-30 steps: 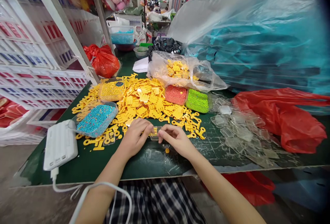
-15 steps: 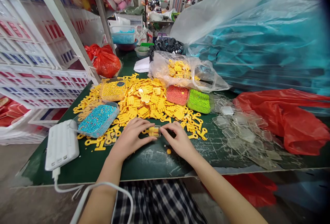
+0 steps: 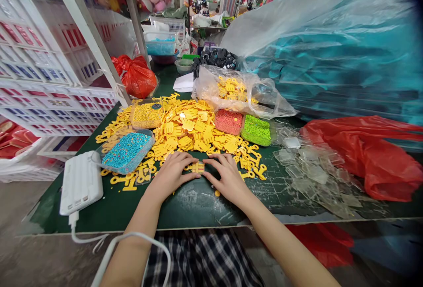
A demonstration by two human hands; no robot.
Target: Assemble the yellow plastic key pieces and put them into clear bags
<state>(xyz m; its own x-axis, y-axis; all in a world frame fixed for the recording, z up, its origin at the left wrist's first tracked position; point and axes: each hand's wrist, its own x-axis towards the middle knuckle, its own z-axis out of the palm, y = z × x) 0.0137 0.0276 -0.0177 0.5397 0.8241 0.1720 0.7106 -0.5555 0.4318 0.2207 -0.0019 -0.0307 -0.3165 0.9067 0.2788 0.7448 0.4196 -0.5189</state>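
Between my two hands lies a small yellow plastic piece (image 3: 199,167) with a clear cover and coloured beads in it, flat on the dark green table (image 3: 198,210). My left hand (image 3: 173,171) grips its left side between thumb and fingers. At its right edge, my right hand (image 3: 225,175) has thumb and index fingertips spaced apart, touching or nearly touching the piece. Beyond them rises a heap of yellow pieces (image 3: 188,126), with tubs of blue beads (image 3: 127,149), yellow beads (image 3: 147,115), red beads (image 3: 228,121) and green beads (image 3: 256,130) around it.
Clear plastic covers (image 3: 309,168) and a red bag (image 3: 366,155) lie right. A white power bank (image 3: 81,182) with a cable sits left. Behind are a bag of yellow pieces (image 3: 233,89) and a large bag of blue material (image 3: 337,67). White crates (image 3: 59,102) stand left.
My right hand's thumb and fingers have spread from a near pinch to either side of the piece's right edge. The view has shifted slightly.
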